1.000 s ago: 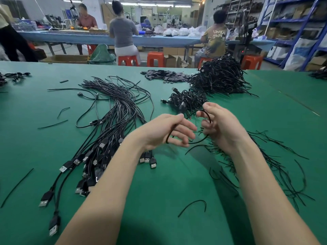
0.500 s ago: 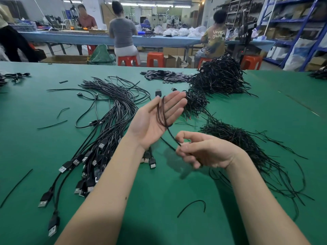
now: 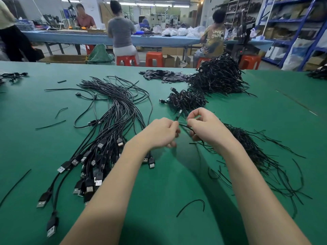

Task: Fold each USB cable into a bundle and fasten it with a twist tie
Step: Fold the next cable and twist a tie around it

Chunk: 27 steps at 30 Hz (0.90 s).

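**Cable-bundling station: items recorded on the green surface**

Left hand [image 3: 161, 132]: fingers were curled, pinching one end of a folded black USB cable [image 3: 184, 125] above the surface [image 3: 159, 183].

Right hand [image 3: 206, 127]: fingers were curled round the other side of the same cable, thumb and forefinger pinched together at the top. A small connector of the cable stuck up between the two hands. Whether a twist tie was also held could not be told.

Loose USB cables [image 3: 113, 121]: a long sheaf lay left of the hands, fanned out toward the far side, with the USB-A plugs [image 3: 92, 174] gathered at the near end, partly under the left forearm.

Twist ties [image 3: 256, 156]: a heap of thin black ties lay just right of the right wrist, spreading toward the near right. Single ties lay apart: a curved one [image 3: 192, 206] between the forearms, a straight one [image 3: 15, 185] at the near left edge, two more [image 3: 51, 124] left of the sheaf.

Bundled cables: a small pile [image 3: 187, 100] lay just beyond the hands; a larger pile [image 3: 218, 76] stood behind it to the right.

Flat dark pieces [image 3: 164, 76]: a scatter lay at the far side, touching the larger pile.

Background: people sat on red stools [image 3: 154, 59] at a blue table [image 3: 159, 40]; blue shelving [image 3: 292, 32] stood at right.
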Available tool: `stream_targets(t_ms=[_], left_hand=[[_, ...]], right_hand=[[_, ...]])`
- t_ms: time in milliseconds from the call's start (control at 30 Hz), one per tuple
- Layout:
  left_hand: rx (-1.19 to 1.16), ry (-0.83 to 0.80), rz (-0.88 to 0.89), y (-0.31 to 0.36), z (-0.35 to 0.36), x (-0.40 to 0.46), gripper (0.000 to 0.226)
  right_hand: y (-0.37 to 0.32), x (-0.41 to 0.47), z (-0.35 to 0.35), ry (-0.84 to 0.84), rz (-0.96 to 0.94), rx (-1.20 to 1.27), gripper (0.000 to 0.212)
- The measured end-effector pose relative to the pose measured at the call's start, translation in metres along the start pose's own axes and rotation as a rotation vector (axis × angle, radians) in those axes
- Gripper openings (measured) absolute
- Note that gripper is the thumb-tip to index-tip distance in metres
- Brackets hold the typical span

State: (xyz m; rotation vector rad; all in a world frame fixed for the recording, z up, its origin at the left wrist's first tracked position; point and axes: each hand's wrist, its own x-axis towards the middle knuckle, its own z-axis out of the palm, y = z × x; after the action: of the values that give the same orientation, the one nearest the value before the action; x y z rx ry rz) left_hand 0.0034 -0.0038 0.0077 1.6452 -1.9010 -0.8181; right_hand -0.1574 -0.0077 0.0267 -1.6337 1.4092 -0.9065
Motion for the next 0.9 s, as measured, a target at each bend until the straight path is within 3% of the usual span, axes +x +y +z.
stream_targets(t_ms=[67,133,233,300,367,433,533,633,700,800,900], left_hand=[[-0.06,0.187,0.043,-0.002,0.006,0.005,0.041],[-0.506,0.266,0.031,0.004,0.01,0.007,0.042],[-1.34,0.137,0.046,0.01,0.004,0.006,0.05],[-1.582,-0.026,0.085,0.007,-0.007,0.0,0.054],[-1.568,-0.168,0.104,0.002,-0.018,-0.008,0.055],[-1.409,-0.262,0.098,-0.001,-0.024,-0.015,0.052],[-1.142,-0.419,0.068,-0.006,-0.031,-0.023,0.048],[-0.809,-0.573,-0.021,-0.007,-0.032,-0.022,0.049],[-0.625,-0.508,-0.105,-0.002,-0.022,-0.017,0.05],[-0.534,-0.251,-0.117,0.003,-0.009,-0.007,0.045],[-0.459,0.014,-0.038,0.001,-0.001,0.001,0.038]], right_hand=[[-0.005,-0.002,0.006,-0.075,0.031,0.232,0.014],[-0.005,-0.007,0.009,-0.299,0.048,0.41,0.019],[0.007,-0.016,0.008,-0.662,0.052,0.469,0.019],[0.017,-0.019,0.009,-0.733,0.06,0.372,0.018],[0.024,-0.017,0.011,-0.65,0.071,0.256,0.017],[0.026,-0.012,0.007,-0.518,0.048,0.119,0.012],[0.027,-0.005,-0.007,-0.221,-0.012,-0.26,0.032],[0.026,-0.001,-0.019,-0.032,-0.089,-0.252,0.027],[0.022,0.002,-0.021,0.029,-0.135,-0.159,0.017],[0.011,0.0,-0.015,-0.022,-0.111,0.005,0.008],[0.001,-0.004,0.0,-0.109,-0.104,0.225,0.022]])
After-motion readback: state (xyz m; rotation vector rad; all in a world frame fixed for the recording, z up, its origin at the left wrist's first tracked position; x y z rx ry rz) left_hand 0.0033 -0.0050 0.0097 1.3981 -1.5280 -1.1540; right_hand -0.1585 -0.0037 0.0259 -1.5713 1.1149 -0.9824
